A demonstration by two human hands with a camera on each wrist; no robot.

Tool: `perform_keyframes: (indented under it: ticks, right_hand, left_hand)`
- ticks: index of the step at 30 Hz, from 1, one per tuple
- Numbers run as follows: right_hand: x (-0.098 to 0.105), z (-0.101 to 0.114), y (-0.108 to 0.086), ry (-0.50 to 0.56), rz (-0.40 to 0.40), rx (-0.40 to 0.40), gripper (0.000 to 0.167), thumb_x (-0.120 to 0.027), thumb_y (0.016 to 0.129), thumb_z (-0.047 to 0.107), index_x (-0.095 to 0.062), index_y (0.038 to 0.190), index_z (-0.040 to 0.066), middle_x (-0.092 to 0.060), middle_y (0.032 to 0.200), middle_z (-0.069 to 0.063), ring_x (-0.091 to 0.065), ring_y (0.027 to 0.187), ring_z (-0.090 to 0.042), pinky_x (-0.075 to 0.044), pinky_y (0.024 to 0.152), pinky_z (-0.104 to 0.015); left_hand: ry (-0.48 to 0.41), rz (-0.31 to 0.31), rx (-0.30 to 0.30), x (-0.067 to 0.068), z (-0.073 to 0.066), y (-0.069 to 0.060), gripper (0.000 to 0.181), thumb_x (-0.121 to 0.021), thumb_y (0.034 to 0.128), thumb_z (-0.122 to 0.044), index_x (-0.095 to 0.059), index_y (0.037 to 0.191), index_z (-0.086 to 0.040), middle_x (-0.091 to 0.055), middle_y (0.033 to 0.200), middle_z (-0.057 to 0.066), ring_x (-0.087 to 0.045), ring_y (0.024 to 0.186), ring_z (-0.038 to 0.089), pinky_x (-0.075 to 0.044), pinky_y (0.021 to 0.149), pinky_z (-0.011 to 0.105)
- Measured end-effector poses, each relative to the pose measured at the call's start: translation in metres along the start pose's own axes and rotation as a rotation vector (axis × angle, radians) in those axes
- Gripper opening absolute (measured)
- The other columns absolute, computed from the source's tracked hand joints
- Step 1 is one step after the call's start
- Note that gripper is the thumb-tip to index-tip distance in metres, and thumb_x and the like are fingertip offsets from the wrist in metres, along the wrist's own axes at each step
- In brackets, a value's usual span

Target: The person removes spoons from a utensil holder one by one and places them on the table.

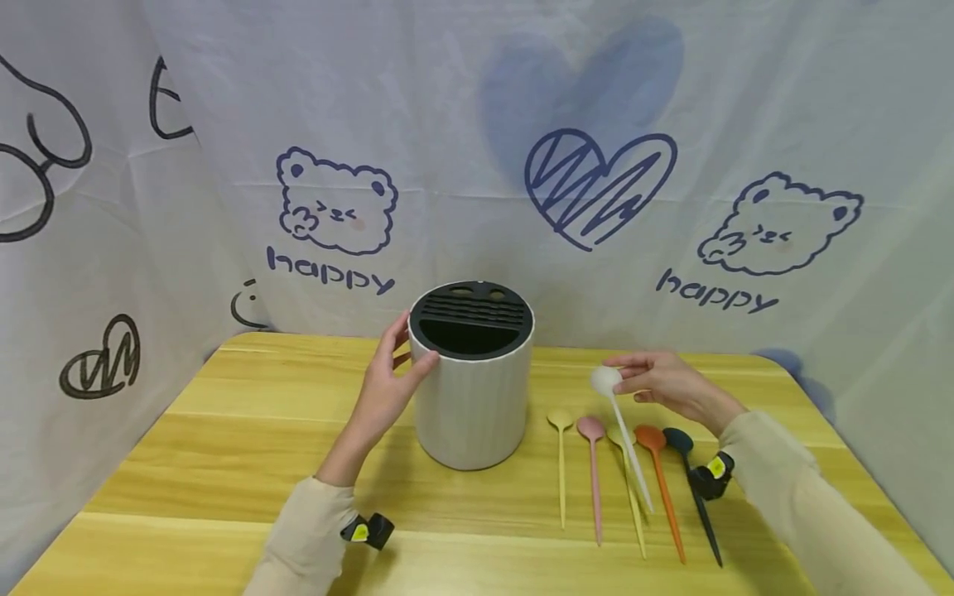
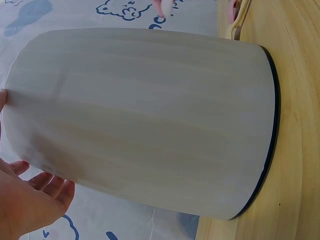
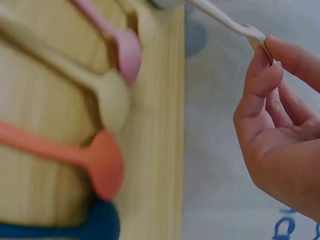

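Observation:
A pale grey ribbed utensil holder (image 1: 473, 414) with a black slotted lid (image 1: 473, 310) stands upright on the table. My left hand (image 1: 383, 389) grips its upper left side, thumb near the rim. In the left wrist view, the fingertips (image 2: 65, 192) touch the holder's wall (image 2: 140, 115). Right of the holder, my right hand (image 1: 667, 386) pinches a white spoon (image 1: 632, 455) by its bowl, with the handle slanting down towards me. The right wrist view shows thumb and fingers on the edge of that spoon (image 3: 225, 20), above the table.
Beneath and around the white spoon, several spoons lie side by side: cream (image 1: 561, 472), pink (image 1: 595, 480), yellow (image 1: 637, 526), orange (image 1: 666, 488) and dark blue (image 1: 703, 517). Behind the wooden table (image 1: 246, 447) hangs a printed cloth (image 1: 447, 108), close to its back edge.

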State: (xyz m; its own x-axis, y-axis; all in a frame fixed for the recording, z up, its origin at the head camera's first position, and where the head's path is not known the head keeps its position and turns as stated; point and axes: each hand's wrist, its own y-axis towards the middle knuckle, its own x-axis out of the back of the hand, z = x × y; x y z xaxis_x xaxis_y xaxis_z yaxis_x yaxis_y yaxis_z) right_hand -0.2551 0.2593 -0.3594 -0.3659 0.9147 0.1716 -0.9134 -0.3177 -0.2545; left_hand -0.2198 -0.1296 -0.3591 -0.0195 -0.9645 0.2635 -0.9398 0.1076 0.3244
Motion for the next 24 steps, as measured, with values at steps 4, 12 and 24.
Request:
perform_keyframes:
  ticks: [4,12,24]
  right_hand:
    - [0.013,-0.014,-0.001,0.010,0.016,-0.011,0.058,-0.066,0.086,-0.003,-0.041,0.137,-0.014,-0.065,0.097,-0.002,-0.061,0.086,-0.012,-0.051,0.070,-0.026]
    - [0.033,-0.029,-0.011,0.040,0.008,-0.021,0.053,-0.067,0.086,-0.002,-0.047,0.135,-0.010,-0.067,0.100,0.000,-0.062,0.089,-0.012,-0.053,0.077,-0.029]
    - [0.055,-0.040,-0.023,0.036,0.094,-0.008,0.065,-0.067,0.086,-0.004,-0.033,0.140,-0.017,-0.066,0.110,-0.003,-0.064,0.098,-0.015,-0.052,0.089,-0.036]
  left_hand:
    - [0.001,-0.003,0.000,0.000,0.000,0.000,0.072,-0.061,0.0939,-0.029,-0.024,0.153,-0.011,-0.029,0.154,0.011,-0.032,0.137,0.030,-0.031,0.109,0.049]
    - [0.001,-0.001,0.004,0.000,0.001,-0.001,0.073,-0.061,0.0935,-0.028,-0.023,0.153,-0.010,-0.029,0.154,0.011,-0.031,0.137,0.030,-0.031,0.109,0.049]
    - [0.006,-0.013,-0.018,0.000,0.001,-0.001,0.071,-0.060,0.0941,-0.027,-0.024,0.153,-0.010,-0.032,0.152,0.012,-0.033,0.136,0.030,-0.031,0.109,0.049]
